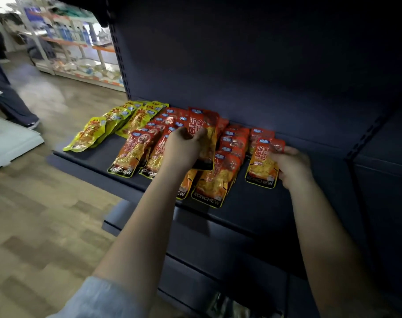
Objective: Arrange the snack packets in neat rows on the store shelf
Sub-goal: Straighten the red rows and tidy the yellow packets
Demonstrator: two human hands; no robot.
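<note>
Presently, head view: the left hand (184,148) is closed around one red packet (203,136), held upright and lifted above the red rows (232,148) on the dark shelf (252,203). The right hand (291,166) is closed on the edge of the front packet (263,167) of the rightmost row, which lies flat on the shelf. Yellow packets (117,125) lie fanned at the left end, well apart from both hands. The lifted packet's long axis runs front to back, matching the rows beneath it. Judgement: its slot lies directly below and slightly right of the left grip, so the left hand is the nearer one to set it down.
</note>
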